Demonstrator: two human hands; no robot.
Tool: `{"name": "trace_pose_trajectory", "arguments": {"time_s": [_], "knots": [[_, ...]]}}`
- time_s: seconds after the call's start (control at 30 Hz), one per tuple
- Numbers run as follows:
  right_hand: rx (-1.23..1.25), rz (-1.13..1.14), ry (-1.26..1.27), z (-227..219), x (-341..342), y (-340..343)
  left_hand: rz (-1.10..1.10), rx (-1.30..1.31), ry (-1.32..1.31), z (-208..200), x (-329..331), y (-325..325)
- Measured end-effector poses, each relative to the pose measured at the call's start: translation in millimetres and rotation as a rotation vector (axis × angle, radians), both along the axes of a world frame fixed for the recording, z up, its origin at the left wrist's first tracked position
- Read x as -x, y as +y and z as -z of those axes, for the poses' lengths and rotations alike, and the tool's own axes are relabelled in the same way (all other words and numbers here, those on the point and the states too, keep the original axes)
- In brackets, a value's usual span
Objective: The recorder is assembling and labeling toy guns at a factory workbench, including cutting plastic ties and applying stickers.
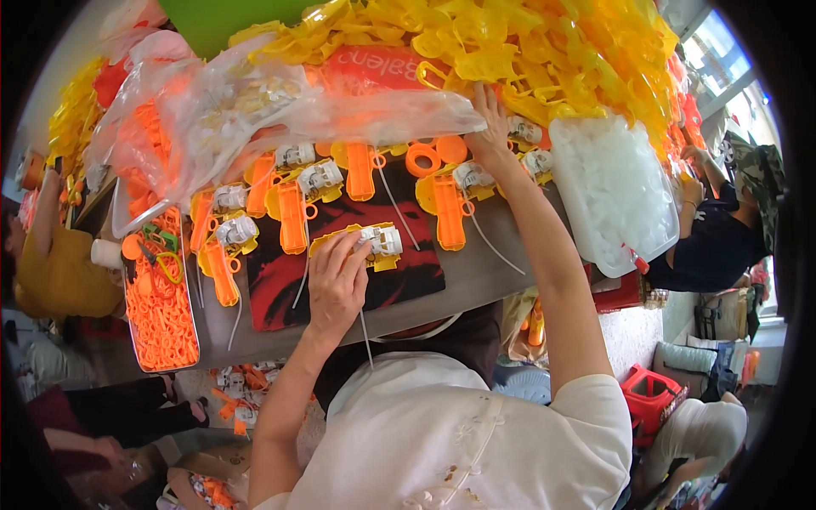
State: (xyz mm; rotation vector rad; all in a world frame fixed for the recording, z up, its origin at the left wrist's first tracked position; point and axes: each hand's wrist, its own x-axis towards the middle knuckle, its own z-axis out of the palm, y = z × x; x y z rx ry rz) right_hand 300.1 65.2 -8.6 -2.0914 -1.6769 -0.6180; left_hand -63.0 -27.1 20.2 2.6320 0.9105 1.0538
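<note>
Two bare hands are busy over the grey worktable (pixel 476 272), and from the head view it's all plastic, bright and crowded. Left hand (pixel 337 285) is down on a yellow moulded plastic toy-gun half with a small white gear block set in it (pixel 374 242), lying on a red-and-black mat (pixel 340 272) near the table's front edge; the fingers (pixel 344 251) are curled over its near end, pressing and gripping it. Right hand (pixel 489 127) is stretched far forward, palm down, fingers spread on the edge of the heap of yellow plastic shells (pixel 544 51); whether it has pinched anything there, I can't tell.

That yellow piece looks light and stiff to me, a thin hard shell, glossy and a bit slippery, so the flat outer sides seem the safest place to take it, clear of the white block and the thin white wire (pixel 365 327) trailing off toward the person's lap.

Around it: a row of orange plastic gun halves with white blocks (pixel 293 217), an orange ring (pixel 422 159), a crinkled clear plastic bag (pixel 280 102), a clear tub of small white parts (pixel 612 187), and a tray of tiny orange pieces (pixel 161 314) at the left. Other people sit at both sides.
</note>
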Motion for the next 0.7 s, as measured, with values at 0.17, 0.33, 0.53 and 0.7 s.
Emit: {"name": "trace_pose_trajectory", "arguments": {"time_s": [0.17, 0.33, 0.53, 0.7], "knots": [[0.108, -0.211, 0.230, -39.1, 1.8, -30.4, -0.017, -0.013, -0.035, 0.6, 0.2, -2.1], [0.200, -0.421, 0.606, -92.9, 57.4, -106.6, -0.074, -0.013, -0.046, 8.7, -7.4, 8.3], [0.248, -0.653, 0.322, -45.8, 148.7, -164.9, -0.118, -0.092, 0.014, 4.0, -18.4, 9.3], [0.165, -0.556, 0.373, -26.5, 174.8, -177.3, -0.341, 0.062, 0.117, 4.4, -6.8, -1.0]]}}
